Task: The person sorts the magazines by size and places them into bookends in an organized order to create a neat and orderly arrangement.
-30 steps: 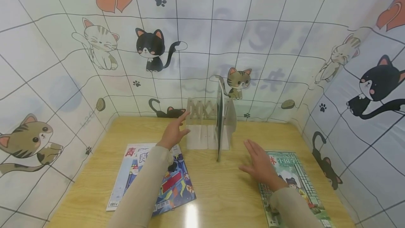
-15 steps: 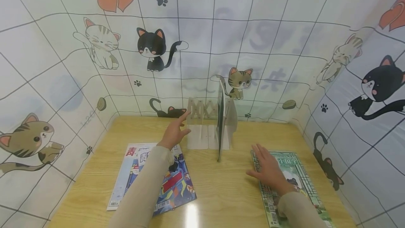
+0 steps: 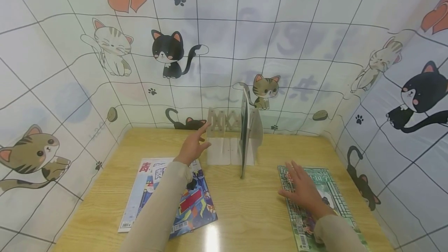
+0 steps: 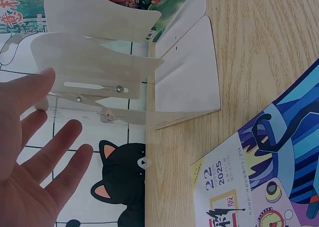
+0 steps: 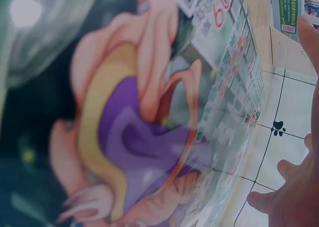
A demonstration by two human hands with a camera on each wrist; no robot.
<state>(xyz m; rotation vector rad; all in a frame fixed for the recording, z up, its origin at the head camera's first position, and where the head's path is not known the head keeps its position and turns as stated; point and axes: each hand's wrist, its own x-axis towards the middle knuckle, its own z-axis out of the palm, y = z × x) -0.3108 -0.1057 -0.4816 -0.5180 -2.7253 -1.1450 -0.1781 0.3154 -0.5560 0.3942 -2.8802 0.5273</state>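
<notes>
A bookend (image 3: pixel 218 151) stood at the rear middle of the table (image 3: pixel 248 205), before the wall (image 3: pixel 217 42), one magazine (image 3: pixel 244 143) upright in its right part. Two overlapping magazines (image 3: pixel 201 205) lay front left, beneath the left forearm (image 3: pixel 157 209); another magazine (image 3: pixel 337 195) lay front right, beneath the right hand (image 3: pixel 302 189).

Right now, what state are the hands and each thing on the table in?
Rack: standing upright
Standing magazine: on edge in the rack
Left magazines: closed, flat, overlapping
Right magazine: closed, flat, cover up
Left hand: open beside the rack, contact unclear
Right hand: open over the right magazine
</notes>
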